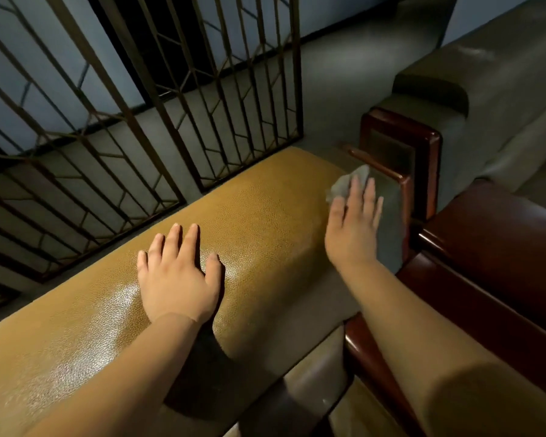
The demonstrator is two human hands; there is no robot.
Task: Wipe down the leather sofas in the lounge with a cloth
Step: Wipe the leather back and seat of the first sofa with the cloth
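A tan leather sofa back [259, 212] runs across the middle of the view, its top glossy near the left. My left hand [178, 275] rests flat on that top with fingers spread. My right hand [353, 225] presses a grey cloth [349, 181] with straight fingers against the sofa's right end, beside the dark wooden arm trim [404, 184]. Part of the cloth shows past my fingertips; the rest lies hidden under my palm.
A second, grey-green sofa [486, 89] with a dark red wooden arm front [401, 143] stands close at the right. A metal lattice screen [139, 121] stands behind the tan sofa on the grey floor [334, 74]. A glossy wooden surface [501, 247] lies at the right.
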